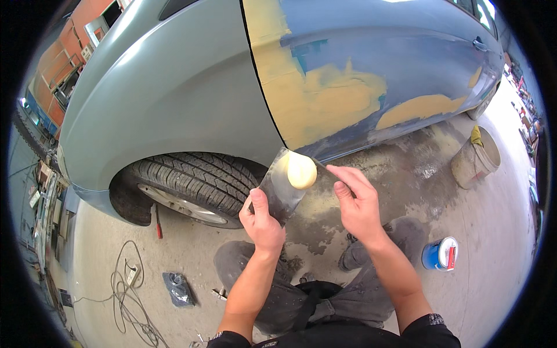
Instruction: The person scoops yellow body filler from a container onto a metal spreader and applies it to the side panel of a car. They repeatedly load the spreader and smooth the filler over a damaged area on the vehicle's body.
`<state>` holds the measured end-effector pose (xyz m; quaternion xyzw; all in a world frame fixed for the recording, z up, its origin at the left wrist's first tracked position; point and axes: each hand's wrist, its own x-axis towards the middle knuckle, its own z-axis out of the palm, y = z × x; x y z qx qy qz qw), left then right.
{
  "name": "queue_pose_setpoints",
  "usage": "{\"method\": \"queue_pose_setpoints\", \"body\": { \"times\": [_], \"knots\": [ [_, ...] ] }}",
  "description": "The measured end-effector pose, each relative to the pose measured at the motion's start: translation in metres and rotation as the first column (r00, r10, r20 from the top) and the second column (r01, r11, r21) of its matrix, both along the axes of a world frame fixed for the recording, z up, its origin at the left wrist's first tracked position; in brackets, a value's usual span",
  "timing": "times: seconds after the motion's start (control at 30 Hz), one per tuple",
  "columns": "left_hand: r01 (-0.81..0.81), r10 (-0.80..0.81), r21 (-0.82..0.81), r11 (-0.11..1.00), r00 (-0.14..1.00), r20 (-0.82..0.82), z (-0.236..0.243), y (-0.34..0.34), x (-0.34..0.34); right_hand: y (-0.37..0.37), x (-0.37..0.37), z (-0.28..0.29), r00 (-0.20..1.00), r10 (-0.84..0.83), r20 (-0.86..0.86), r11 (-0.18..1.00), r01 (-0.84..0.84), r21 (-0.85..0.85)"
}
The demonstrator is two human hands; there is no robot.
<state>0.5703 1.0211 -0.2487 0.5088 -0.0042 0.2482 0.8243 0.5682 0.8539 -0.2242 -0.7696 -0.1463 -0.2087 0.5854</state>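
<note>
My left hand [262, 223] grips a thin metal spreader [275, 191] upright in front of the car's front wheel. My right hand [358, 203] pinches a second, darker spreader [318, 174] that overlaps the first. A rounded lump of pale cream filler [300, 169] sits on the blades between my hands. Behind them is a car door [429, 69] in blue-grey with broad patches of yellowish filler [325, 98], beside a grey-green front fender [156, 81].
The tire [191, 180] is close ahead, with a red-handled tool [158, 229] beside it. A bucket [470, 162] with a yellow cloth and a blue can [432, 255] stand right. A coiled cable [130, 290] and dark plastic bag [178, 289] lie left, near my knees.
</note>
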Motion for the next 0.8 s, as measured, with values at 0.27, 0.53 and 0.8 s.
{"method": "queue_pose_setpoints", "body": {
  "times": [0.27,0.53,0.8],
  "knots": [
    [-0.154,0.072,0.392,0.907,0.974,0.216,-0.009,-0.008,-0.004,0.038,-0.025,-0.029,0.965,0.047,0.260,0.994,-0.019,-0.111],
    [-0.155,0.115,0.168,0.973,0.967,0.229,-0.006,0.007,-0.001,0.006,0.017,0.000,0.909,0.347,-0.229,0.557,-0.004,0.830],
    [0.167,-0.166,-0.144,0.975,0.986,0.018,-0.008,-0.004,0.001,-0.010,0.016,0.003,0.905,0.406,-0.130,0.850,-0.322,0.417]
  ]
}}
